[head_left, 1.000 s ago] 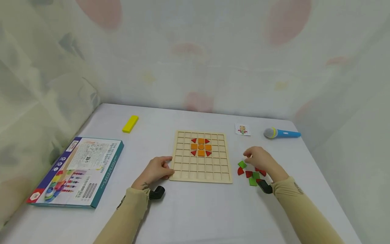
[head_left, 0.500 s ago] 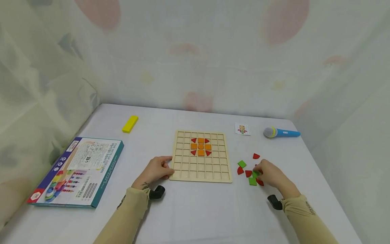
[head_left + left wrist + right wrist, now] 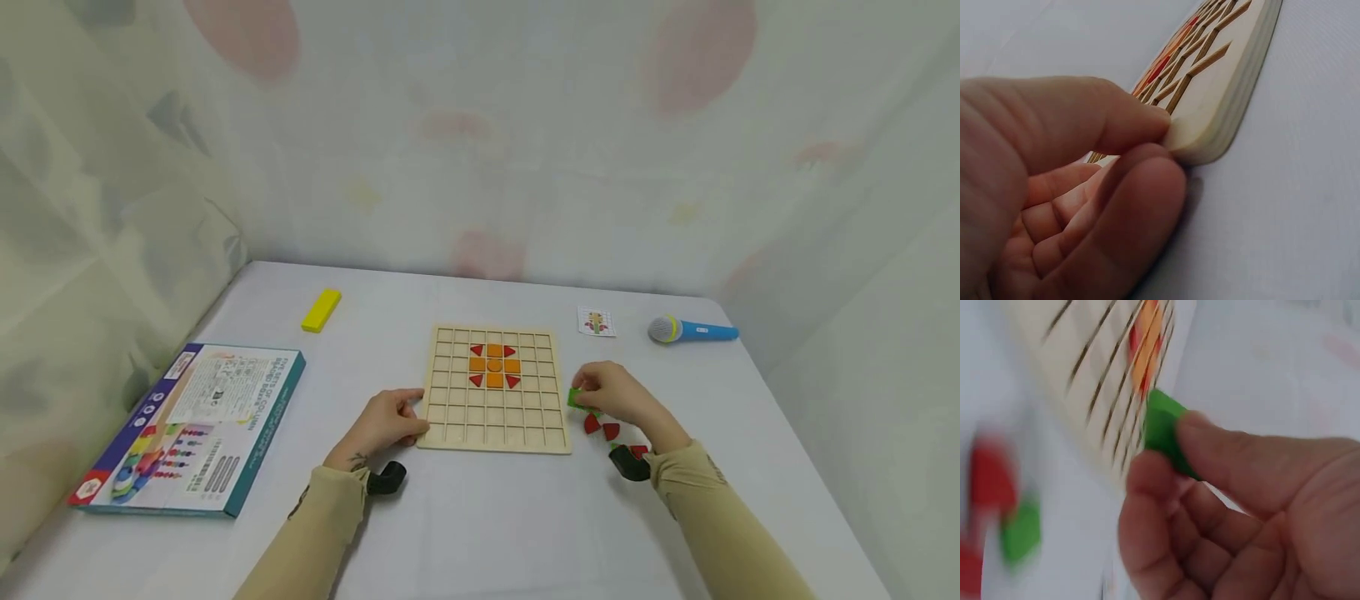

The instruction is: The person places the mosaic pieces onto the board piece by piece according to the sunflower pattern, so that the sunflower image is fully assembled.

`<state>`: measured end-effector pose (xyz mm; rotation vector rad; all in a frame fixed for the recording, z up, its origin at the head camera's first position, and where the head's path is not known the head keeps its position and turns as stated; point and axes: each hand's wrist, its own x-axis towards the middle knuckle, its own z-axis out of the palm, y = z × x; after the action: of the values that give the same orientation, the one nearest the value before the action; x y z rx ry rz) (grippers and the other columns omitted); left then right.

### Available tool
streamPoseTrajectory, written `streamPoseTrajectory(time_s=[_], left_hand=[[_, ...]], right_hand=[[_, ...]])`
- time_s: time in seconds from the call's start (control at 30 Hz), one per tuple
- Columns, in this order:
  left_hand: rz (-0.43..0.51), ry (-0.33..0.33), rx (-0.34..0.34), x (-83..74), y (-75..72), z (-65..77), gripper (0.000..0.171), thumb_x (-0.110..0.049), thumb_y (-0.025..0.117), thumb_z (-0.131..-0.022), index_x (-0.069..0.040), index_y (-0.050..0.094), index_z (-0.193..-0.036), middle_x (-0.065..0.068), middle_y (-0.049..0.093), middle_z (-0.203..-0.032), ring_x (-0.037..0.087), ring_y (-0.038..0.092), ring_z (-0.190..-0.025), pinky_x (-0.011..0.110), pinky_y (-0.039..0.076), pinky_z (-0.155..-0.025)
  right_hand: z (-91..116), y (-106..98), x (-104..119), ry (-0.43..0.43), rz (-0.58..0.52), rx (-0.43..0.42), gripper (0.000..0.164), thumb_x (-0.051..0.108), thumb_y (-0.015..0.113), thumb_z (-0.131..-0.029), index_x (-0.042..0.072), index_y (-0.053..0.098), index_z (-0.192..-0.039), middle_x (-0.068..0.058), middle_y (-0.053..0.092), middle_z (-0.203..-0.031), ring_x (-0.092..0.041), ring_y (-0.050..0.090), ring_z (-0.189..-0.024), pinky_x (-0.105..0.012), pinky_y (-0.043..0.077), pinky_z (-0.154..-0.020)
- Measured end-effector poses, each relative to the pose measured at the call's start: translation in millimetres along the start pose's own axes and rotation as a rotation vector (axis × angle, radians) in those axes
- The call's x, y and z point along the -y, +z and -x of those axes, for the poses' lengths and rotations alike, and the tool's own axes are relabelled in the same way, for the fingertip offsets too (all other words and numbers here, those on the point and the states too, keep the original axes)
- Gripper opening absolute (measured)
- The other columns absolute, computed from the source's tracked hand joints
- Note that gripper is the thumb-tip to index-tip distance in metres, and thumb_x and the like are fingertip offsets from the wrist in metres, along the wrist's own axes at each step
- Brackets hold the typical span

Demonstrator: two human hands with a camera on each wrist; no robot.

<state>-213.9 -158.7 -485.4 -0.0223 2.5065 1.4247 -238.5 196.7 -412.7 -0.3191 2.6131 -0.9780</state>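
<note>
A wooden grid board (image 3: 453,412) lies mid-table, with orange squares, an orange disc and red triangles (image 3: 513,382) set in its cells. My left hand (image 3: 382,419) holds the board's near left edge, thumb and index finger at the corner in the left wrist view, the other fingers curled. Right of the board, my right hand (image 3: 618,393) pinches a green square tile (image 3: 1163,425) between thumb and index finger, just off the board's edge. Below this hand lie loose red pieces (image 3: 611,431) and a green tile (image 3: 1021,531), partly hidden by the hand and wrist.
A small pattern card (image 3: 597,322) and a blue toy microphone (image 3: 693,330) lie at the back right. At the back left is a yellow block (image 3: 322,311). A flat printed box (image 3: 195,425) lies on the left. Curtains hang behind and at both sides.
My right hand dropped to the loose pieces, then came left and up toward the board with a green tile. A red piece lay bare behind it half a second ago. My left hand stays put.
</note>
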Motion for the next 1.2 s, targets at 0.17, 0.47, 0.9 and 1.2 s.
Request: streamPoseTrajectory(time_s=[0.17,0.47,0.9,1.2], left_hand=[[0.002,0.0,0.002,0.6,-0.2,0.4,0.064,-0.011,0.074,-0.073,-0.004,0.05,-0.132,0.005,0.059,-0.064,0.014,0.053,-0.05,0.026,0.043,-0.05],[0.017,0.024,0.007,0.3,0.4,1.9,0.064,-0.01,0.073,-0.073,-0.003,0.049,-0.133,0.004,0.058,-0.062,0.014,0.053,-0.049,0.026,0.043,-0.049],[0.019,0.01,0.003,1.2,-0.1,0.6,0.064,-0.01,0.073,-0.074,-0.005,0.049,-0.133,0.005,0.058,-0.064,0.014,0.053,-0.05,0.026,0.043,-0.049],[-0.002,0.022,0.004,1.0,-0.5,2.2,0.064,-0.011,0.073,-0.074,-0.005,0.049,-0.133,0.004,0.059,-0.064,0.014,0.053,-0.05,0.026,0.043,-0.049]], right_hand=[[-32,36,26,0.035,-0.216,0.022,0.015,0.009,0.066,-0.083,0.001,0.061,-0.096,-0.007,0.06,-0.068,-0.015,0.057,-0.056,-0.027,0.051,-0.057],[-67,78,37,0.048,-0.264,-0.046,0.007,0.01,0.067,-0.083,0.003,0.065,-0.081,-0.006,0.06,-0.064,-0.012,0.056,-0.049,-0.023,0.049,-0.048],[-71,85,51,-0.002,-0.017,-0.124,0.017,0.014,0.071,-0.08,0.007,0.061,-0.068,-0.002,0.057,-0.062,-0.01,0.051,-0.052,-0.021,0.04,-0.048],[-42,35,35,0.073,0.139,-0.22,0.017,0.019,0.064,-0.086,0.006,0.07,-0.095,-0.006,0.066,-0.091,-0.018,0.057,-0.079,-0.031,0.047,-0.067]])
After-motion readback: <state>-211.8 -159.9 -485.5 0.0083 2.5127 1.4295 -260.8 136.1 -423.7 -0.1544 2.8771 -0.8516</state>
